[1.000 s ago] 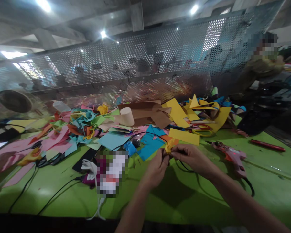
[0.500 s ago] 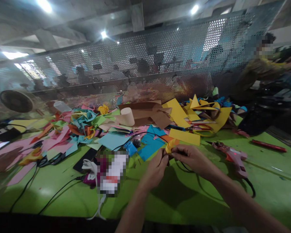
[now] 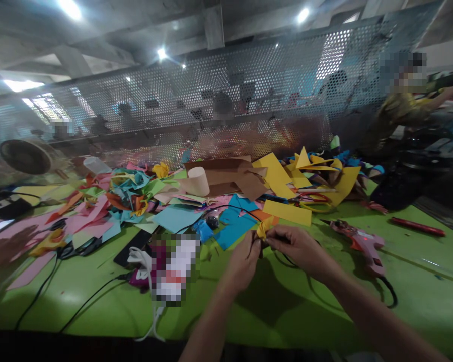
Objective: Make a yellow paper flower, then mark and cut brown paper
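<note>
Between my two hands is a small folded piece of yellow paper [image 3: 263, 229], held up above the green table [image 3: 287, 311]. My left hand [image 3: 245, 255] pinches it from the left and below. The fingers of my right hand [image 3: 294, 245] are closed on its right side, with fingertips close to those of the left. Just behind the hands lie a blue sheet [image 3: 232, 231] and a flat yellow strip [image 3: 287, 212]. To the right, a pink glue gun [image 3: 364, 244] rests on its side, its nozzle pointing left.
Coloured paper scraps [image 3: 132, 188] heap along the back, beside a cream paper roll [image 3: 198, 182]. Left are a purple power strip [image 3: 141, 276] with cables and another person's hand [image 3: 11, 246]. A red pen [image 3: 419, 227] lies right. Behind stands a perforated metal screen [image 3: 211, 105].
The yellow paper has turned slightly in my fingers; my hands stay almost in place. At the left, the other person's hand has shifted a little, and the person at the right has moved an arm.
</note>
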Tool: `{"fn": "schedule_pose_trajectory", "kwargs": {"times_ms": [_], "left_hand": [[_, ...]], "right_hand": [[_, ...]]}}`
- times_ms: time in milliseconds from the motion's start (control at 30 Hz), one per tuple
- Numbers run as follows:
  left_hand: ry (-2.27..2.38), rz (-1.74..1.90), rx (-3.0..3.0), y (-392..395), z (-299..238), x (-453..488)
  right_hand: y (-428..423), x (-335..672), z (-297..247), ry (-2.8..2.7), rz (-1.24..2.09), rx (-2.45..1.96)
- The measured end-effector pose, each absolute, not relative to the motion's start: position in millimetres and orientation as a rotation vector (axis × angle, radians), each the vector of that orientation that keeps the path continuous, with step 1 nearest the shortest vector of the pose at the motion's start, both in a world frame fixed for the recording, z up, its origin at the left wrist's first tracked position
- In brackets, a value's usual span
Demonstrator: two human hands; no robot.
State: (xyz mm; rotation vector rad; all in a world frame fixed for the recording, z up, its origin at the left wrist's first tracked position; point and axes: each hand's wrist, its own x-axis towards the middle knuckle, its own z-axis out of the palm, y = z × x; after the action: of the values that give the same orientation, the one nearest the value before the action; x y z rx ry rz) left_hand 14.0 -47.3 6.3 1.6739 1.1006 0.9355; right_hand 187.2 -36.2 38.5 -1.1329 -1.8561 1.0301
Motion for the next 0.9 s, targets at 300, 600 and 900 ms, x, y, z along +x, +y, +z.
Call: {"fn": "schedule_pose_trajectory", "kwargs": {"times_ms": [300, 600, 900], "left_hand": [[1.133, 0.923, 1.676, -45.7, 4.3, 14.6], [1.083, 0.884, 1.645, -47.9, 9.7, 13.4], [1.067, 0.878, 1.624, -48.1, 9.7, 13.5]], "right_hand": [[-36.9, 184.9, 38.5, -1.857, 1.016, -1.126], [-37.7, 188.9, 33.5, -1.817, 1.089, -1.137], [-40.6, 187.1, 38.5, -1.822, 1.069, -1.16]]}}
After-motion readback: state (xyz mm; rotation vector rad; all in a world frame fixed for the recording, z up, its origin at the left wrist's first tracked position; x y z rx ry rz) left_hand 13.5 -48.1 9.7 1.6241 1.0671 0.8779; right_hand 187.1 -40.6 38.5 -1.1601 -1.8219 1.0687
